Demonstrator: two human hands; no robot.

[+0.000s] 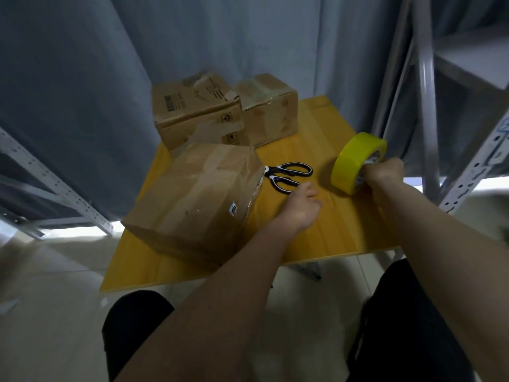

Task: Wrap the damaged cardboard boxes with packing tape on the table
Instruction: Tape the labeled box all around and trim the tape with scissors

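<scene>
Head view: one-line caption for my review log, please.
Right hand grips the yellow tape roll on the table; left hand reaches near the scissors beside three boxes.

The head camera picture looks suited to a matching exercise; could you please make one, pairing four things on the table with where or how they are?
Things:
1. tape roll
2. scissors
3. nearest box
4. left hand

States:
A. lying flat between that box and the roll
B. open, above the yellow table, holding nothing
C. held on edge by the right hand
D. closest to the person, on the table's left part

Pairs: 1-C, 2-A, 3-D, 4-B
</scene>
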